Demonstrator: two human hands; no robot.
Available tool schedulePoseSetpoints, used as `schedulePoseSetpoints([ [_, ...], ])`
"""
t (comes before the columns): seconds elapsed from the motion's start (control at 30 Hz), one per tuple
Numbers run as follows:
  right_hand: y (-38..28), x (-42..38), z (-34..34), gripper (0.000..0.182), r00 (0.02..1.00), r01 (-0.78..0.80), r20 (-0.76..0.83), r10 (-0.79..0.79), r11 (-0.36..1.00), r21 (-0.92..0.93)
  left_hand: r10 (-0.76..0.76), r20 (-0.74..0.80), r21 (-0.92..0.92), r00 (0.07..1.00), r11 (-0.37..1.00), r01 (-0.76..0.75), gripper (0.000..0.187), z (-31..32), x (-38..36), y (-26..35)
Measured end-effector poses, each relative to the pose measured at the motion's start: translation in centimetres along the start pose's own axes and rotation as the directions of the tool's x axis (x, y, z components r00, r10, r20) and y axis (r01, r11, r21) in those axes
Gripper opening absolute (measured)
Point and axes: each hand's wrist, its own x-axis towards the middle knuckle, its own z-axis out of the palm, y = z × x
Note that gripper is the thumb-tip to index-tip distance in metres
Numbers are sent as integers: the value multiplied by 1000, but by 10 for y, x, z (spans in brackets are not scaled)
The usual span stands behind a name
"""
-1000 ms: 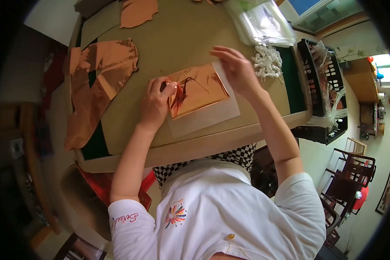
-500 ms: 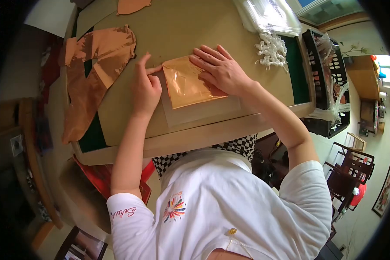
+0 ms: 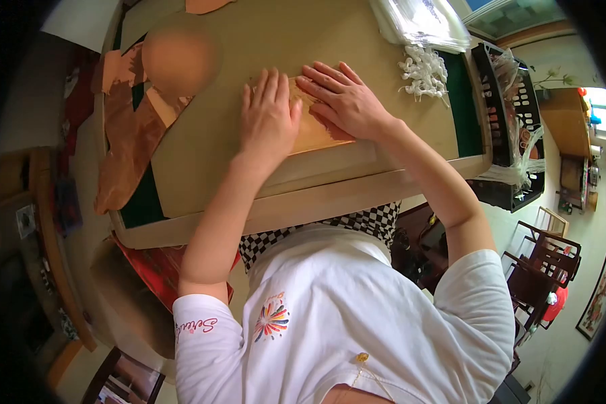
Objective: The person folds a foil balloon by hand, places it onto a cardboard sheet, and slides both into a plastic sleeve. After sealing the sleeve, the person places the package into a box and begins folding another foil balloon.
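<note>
A folded orange-gold piece of shiny foil, which looks like a foil balloon (image 3: 311, 137), lies on the table near its front edge. My left hand (image 3: 271, 121) rests flat over its left part, fingers stretched out and pointing away from me. Across its right part, my right hand (image 3: 347, 101) lies flat with fingers spread. Between them, only the middle and lower edge of the foil show. A pale, see-through sheet (image 3: 330, 165) sticks out below the foil, towards the table edge.
More copper-coloured foil (image 3: 124, 151) lies on the table's left side, partly blurred. Clear plastic bags (image 3: 421, 23) and a bunch of white string-like pieces (image 3: 424, 73) are at the back right. A black plastic basket (image 3: 512, 114) stands beyond the right edge.
My left hand has moved right, from the foil's left corner onto its surface, and its curled fingers have straightened. My right hand stays almost in place on the foil.
</note>
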Motion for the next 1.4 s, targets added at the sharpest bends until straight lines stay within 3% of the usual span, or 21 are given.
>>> schedulePoseSetpoints([
  [0.23, 3, 0, 2, 50, 1000, -16, 24, 15, 999, 30, 10, -50, 118, 999, 993, -4, 64, 9, -31, 15],
  [0.33, -8, 4, -3, 50, 993, -74, 87, 84, 990, -117, 8, -61, 113, 998, 994, -1, 64, 10, -30, 16],
  [0.4, -21, 11, 5, 49, 989, -146, 18, 147, 988, -59, 10, -65, 94, 998, 996, -4, 62, 11, -31, 16],
  [0.6, -31, 14, 15, 48, 980, -186, -72, 186, 983, 6, -137, -192, -247, 972, 965, 88, 62, 6, -36, -17],
  [0.7, -31, 11, 13, 47, 984, -173, -37, 174, 985, 20, -100, -63, -89, 993, 992, 94, 65, -15, -39, -21],
  [0.8, -30, 9, 9, 47, 991, -130, -19, 131, 991, 16, -56, -145, -28, 988, 998, 52, 65, -14, -38, -20],
  [0.9, -29, 4, 8, 46, 993, -117, -24, 117, 993, 3, -128, -79, 40, 989, 991, 132, 63, -22, -32, -17],
  [1.0, -31, 4, 10, 47, 993, -112, -21, 112, 994, 2, -105, -52, 147, 993, 983, 111, 58, -37, -6, 3],
  [1.13, -30, 3, 12, 47, 991, -126, -31, 127, 992, 20, -18, -40, 76, 999, 997, 21, 59, 13, -14, 8],
  [1.33, -23, 0, 14, 50, 986, -166, -28, 165, 986, -6, -18, 4, 195, 1000, 981, 17, 67, 11, -24, 3],
  [1.4, -15, -3, 11, 50, 977, -212, -22, 212, 977, -1, -17, 5, 144, 1000, 989, 16, 69, 9, -26, 3],
])
